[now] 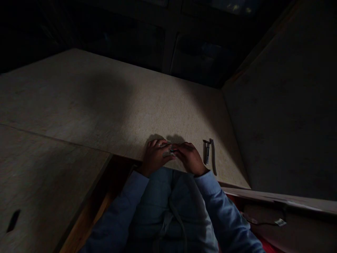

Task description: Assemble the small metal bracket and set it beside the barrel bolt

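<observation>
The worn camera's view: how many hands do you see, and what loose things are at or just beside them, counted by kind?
Hands, left hand and right hand: 2
Small dark piece at the fingertips: 1
T-shaped tool: 1
Slim dark strip: 1
Total: 5

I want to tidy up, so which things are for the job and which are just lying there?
In the job:
- small dark thing, between left hand and right hand

Lying about, seemingly:
- razor-shaped tool
- thin curved strip
</observation>
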`<state>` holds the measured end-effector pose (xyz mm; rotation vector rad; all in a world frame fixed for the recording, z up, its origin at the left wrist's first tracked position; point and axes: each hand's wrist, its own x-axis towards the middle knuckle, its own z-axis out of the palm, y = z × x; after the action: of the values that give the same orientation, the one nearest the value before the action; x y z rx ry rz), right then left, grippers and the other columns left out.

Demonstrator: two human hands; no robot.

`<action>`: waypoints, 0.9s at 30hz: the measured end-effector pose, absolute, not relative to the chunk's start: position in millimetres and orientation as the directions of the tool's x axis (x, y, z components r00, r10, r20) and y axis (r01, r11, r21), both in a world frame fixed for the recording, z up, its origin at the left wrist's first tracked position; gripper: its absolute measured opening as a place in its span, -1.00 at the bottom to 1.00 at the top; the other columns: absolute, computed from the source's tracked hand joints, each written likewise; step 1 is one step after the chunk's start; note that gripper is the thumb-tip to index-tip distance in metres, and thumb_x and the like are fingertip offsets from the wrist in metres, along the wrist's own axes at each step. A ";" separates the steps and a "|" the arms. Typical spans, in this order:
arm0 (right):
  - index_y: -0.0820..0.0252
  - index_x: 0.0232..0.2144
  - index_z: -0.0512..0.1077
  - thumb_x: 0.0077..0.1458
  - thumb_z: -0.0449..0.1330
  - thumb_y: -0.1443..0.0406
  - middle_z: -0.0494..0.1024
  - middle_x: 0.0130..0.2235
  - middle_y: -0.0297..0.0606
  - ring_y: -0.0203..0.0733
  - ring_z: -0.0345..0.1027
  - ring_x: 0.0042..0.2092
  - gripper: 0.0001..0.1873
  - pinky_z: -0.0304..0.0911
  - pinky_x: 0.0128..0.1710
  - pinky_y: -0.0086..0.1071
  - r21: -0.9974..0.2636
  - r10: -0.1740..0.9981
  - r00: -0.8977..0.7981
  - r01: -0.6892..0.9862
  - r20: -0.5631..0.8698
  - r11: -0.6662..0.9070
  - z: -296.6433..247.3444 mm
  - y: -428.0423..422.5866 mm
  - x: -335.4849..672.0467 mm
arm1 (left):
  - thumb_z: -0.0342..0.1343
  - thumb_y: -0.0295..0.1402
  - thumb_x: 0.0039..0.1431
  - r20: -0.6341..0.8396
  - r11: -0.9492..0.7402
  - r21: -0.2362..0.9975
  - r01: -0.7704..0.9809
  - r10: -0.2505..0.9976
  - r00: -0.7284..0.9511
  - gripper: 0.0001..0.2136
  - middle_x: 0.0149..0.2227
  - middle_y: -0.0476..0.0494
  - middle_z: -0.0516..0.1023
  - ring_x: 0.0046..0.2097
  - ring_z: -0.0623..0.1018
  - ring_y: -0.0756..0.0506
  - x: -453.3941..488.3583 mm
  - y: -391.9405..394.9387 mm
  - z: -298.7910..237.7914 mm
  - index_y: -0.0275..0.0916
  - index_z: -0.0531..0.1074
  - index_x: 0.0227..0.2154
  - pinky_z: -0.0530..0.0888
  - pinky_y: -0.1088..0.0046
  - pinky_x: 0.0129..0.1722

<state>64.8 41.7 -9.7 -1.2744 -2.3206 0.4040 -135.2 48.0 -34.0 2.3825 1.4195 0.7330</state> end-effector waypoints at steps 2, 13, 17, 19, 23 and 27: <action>0.11 0.00 0.52 0.19 0.25 0.37 0.65 -0.13 -0.15 -0.04 0.45 -0.11 -0.69 0.25 -0.07 -0.17 -0.434 0.842 -0.486 0.723 0.233 0.538 -7.4 43.6 63.6 | 0.22 0.05 0.08 0.282 -0.476 0.476 0.740 0.879 0.384 -0.57 0.04 -0.14 0.51 0.07 0.41 -0.24 -135.2 48.0 -33.9 -0.01 0.54 -0.03 0.33 0.14 0.04; 0.14 -0.06 0.54 0.21 0.24 0.36 0.65 -0.16 -0.14 -0.04 0.45 -0.13 -0.75 0.24 -0.08 -0.19 -0.334 0.817 -0.553 0.747 0.166 0.574 6.1 46.7 62.4 | 0.23 0.08 0.05 0.283 -0.473 0.465 0.749 0.881 0.380 -0.55 0.04 -0.15 0.51 0.07 0.42 -0.25 -134.3 48.4 -35.1 -0.03 0.55 -0.06 0.34 0.12 0.03; 0.14 -0.06 0.54 0.19 0.25 0.37 0.64 -0.18 -0.13 -0.03 0.44 -0.14 -0.74 0.26 -0.09 -0.18 -0.319 0.795 -0.587 0.731 0.157 0.603 9.9 50.4 61.8 | 0.19 0.07 0.10 0.277 -0.468 0.468 0.750 0.883 0.379 -0.57 0.04 -0.15 0.51 0.06 0.42 -0.25 -133.8 47.8 -31.4 -0.04 0.55 -0.06 0.34 0.12 0.03; 0.16 -0.03 0.53 0.17 0.26 0.38 0.64 -0.16 -0.11 -0.02 0.44 -0.12 -0.71 0.27 -0.08 -0.18 -0.304 0.780 -0.606 0.723 0.152 0.621 10.4 52.5 62.4 | 0.20 0.07 0.09 0.283 -0.469 0.468 0.749 0.882 0.376 -0.57 0.03 -0.15 0.52 0.07 0.42 -0.25 -133.6 47.5 -30.5 -0.04 0.55 -0.07 0.34 0.13 0.02; 0.16 0.00 0.51 0.19 0.24 0.38 0.63 -0.10 -0.10 -0.03 0.44 -0.08 -0.69 0.28 -0.05 -0.18 -0.304 0.770 -0.624 0.713 0.137 0.632 11.0 54.6 63.2 | 0.22 0.08 0.06 0.300 -0.484 0.462 0.743 0.874 0.382 -0.56 0.03 -0.16 0.52 0.06 0.43 -0.25 -133.7 47.3 -31.5 -0.05 0.55 -0.09 0.34 0.13 0.01; 0.15 0.02 0.50 0.24 0.21 0.37 0.63 -0.14 -0.13 -0.08 0.46 -0.13 -0.70 0.25 -0.10 -0.25 -0.242 0.781 -0.622 0.750 0.060 0.616 17.4 52.6 58.8 | 0.20 0.09 0.08 0.303 -0.489 0.460 0.741 0.871 0.387 -0.58 0.03 -0.14 0.51 0.06 0.42 -0.24 -133.8 47.7 -33.1 -0.04 0.56 -0.10 0.33 0.13 0.02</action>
<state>58.8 52.6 17.4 -1.2781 -2.6784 0.2903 -133.8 47.7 -33.1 2.3981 1.4254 0.7535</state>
